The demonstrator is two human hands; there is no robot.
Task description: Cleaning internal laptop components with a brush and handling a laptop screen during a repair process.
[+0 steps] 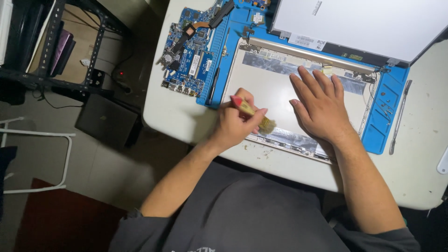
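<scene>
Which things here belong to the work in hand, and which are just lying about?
In use:
left hand
small brush
right hand
opened laptop case

Lying about:
blue circuit board
metal pry tool
detached screen panel

brush [254,115]: pale wooden handle with a red tip, straw-yellow bristles
laptop shell [266,88]: off-white inside, with silvery foil strips along its top and bottom edges
mat [389,105]: bright blue
circuit board [189,56]: blue, dotted with black and silver parts
display panel [368,23]: plain white back, dark lower edge
bench [420,177]: white, speckled with crumbs
shirt [242,219]: dark grey
shelf rack [56,42]: black
</scene>
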